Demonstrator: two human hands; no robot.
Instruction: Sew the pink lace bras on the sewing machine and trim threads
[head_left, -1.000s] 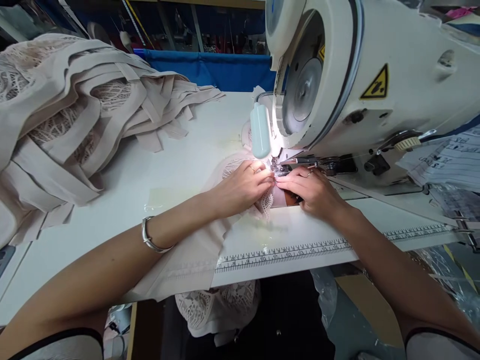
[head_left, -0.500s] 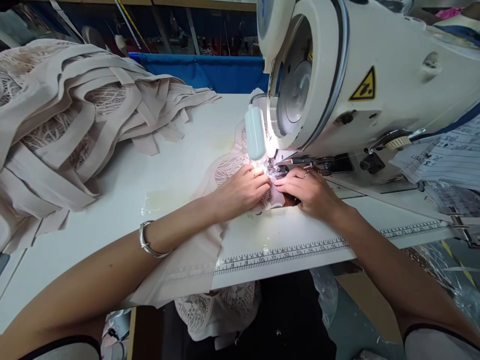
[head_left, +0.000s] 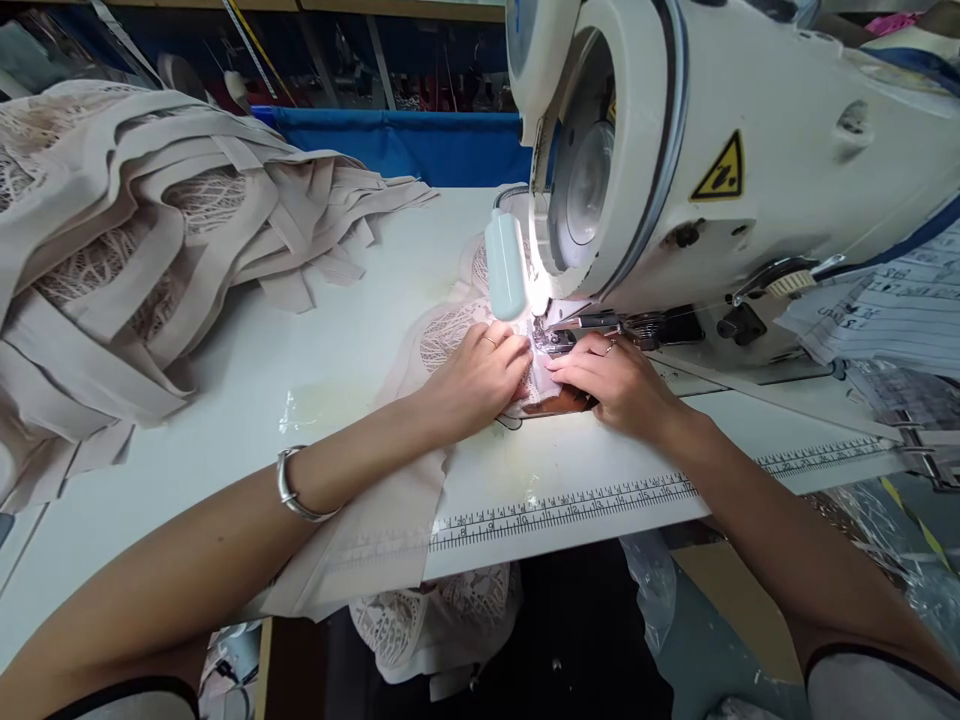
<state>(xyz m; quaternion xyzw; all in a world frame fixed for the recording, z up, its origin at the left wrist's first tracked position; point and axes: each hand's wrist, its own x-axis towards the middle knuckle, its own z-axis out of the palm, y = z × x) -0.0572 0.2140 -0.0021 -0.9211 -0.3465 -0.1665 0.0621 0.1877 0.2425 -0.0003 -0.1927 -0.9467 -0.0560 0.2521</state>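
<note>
Under the lit needle area of the white sewing machine point(head_left: 637, 150) lies a pale pink lace bra piece point(head_left: 442, 335). My left hand point(head_left: 487, 375) presses on it just left of the presser foot point(head_left: 553, 340), fingers bent and closed on the fabric. On the other side my right hand point(head_left: 611, 375) pinches the fabric's edge at the front right of the foot. A long beige fabric wing point(head_left: 375, 540) trails from the piece under my left forearm and over the table edge. The fingertips of both hands are partly lost in the glare.
A large heap of beige lace pieces point(head_left: 150, 250) covers the table's left side. A small pale green lamp point(head_left: 506, 265) hangs beside the needle. A printed ruler point(head_left: 570, 507) runs along the front edge. Handwritten papers point(head_left: 892, 300) hang at right; another lace piece point(head_left: 435, 620) rests on my lap.
The lace piece has moved away from me under the foot, with less fabric showing in front of it. My left hand has shifted slightly left; my right hand is nearly still.
</note>
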